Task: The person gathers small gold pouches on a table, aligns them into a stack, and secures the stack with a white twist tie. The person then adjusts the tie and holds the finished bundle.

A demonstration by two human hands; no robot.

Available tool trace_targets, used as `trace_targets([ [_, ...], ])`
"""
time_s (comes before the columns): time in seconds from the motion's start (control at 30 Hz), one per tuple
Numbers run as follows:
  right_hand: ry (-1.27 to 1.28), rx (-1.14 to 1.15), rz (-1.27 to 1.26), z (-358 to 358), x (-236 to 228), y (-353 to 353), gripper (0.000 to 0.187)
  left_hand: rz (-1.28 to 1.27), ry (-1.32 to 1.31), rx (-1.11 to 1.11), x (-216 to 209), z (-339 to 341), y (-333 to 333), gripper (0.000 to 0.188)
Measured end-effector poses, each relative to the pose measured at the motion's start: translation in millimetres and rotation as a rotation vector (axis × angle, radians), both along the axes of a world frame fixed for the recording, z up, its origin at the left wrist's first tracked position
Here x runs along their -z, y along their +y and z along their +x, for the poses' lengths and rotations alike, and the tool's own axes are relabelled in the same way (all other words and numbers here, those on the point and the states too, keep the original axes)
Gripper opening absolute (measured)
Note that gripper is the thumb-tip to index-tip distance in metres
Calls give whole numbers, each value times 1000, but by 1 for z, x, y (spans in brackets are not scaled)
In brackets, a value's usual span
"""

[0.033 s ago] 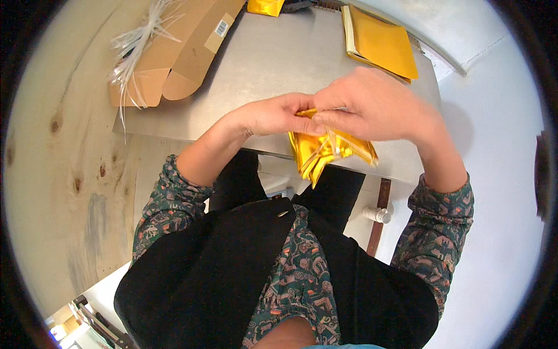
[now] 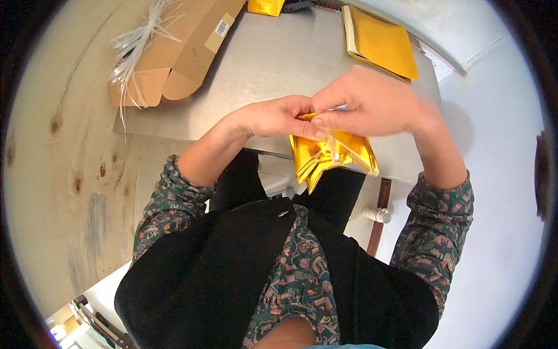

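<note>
Shiny gold foil sheets [image 2: 308, 160], folded and gathered in layers, hang between my hands over the table's near edge. Thin translucent strips cross the front of the bundle and meet near its middle. My left hand [image 2: 279, 119] pinches its upper left part between thumb and fingers. From the right, my right hand [image 2: 372, 104] closes on the top beside the left thumb, its fingertips partly hidden. A small silvery bit shows between the right thumb and fingers; what it is I cannot make out.
On the grey table [image 2: 279, 58] an open cardboard box [image 2: 197, 52] stands at the left, with a bunch of whitish plastic strips [image 2: 136, 49] over its edge. A stack of gold sheets [image 2: 383, 43] lies at the back right, another gold piece [image 2: 265, 6] at the far edge.
The foil bundle's lower edges have dropped slightly and show more of their layers. Both hands keep their hold, with only a small shift of the right hand.
</note>
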State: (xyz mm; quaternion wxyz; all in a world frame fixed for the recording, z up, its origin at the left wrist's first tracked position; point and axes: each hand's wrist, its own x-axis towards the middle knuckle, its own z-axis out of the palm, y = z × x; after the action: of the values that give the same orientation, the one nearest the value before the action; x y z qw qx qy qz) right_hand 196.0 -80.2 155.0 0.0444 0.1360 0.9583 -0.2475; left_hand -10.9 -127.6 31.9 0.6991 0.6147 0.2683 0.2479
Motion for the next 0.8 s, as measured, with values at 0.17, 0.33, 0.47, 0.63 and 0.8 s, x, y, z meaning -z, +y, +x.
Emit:
trace_targets([
  [0.17, 80, -105, -588, -14, 36, 47, 30, -331, -472, -23, 13, 8, -20, 48],
  [0.33, 695, 286, -1356, -10, 96, 39, 29, -691, -1006, 84, 40, 18, -22, 56],
  [0.47, 785, 537, -1538, -12, 118, 33, 28, -907, -1280, 171, 54, 29, -18, 57],
  [0.63, 733, 839, -1362, -12, 125, 31, 29, -931, -1230, 38, 52, 30, -20, 61],
  [0.8, 736, 944, -1363, -8, 138, 37, 25, -822, -987, -308, 53, 26, -19, 65],
])
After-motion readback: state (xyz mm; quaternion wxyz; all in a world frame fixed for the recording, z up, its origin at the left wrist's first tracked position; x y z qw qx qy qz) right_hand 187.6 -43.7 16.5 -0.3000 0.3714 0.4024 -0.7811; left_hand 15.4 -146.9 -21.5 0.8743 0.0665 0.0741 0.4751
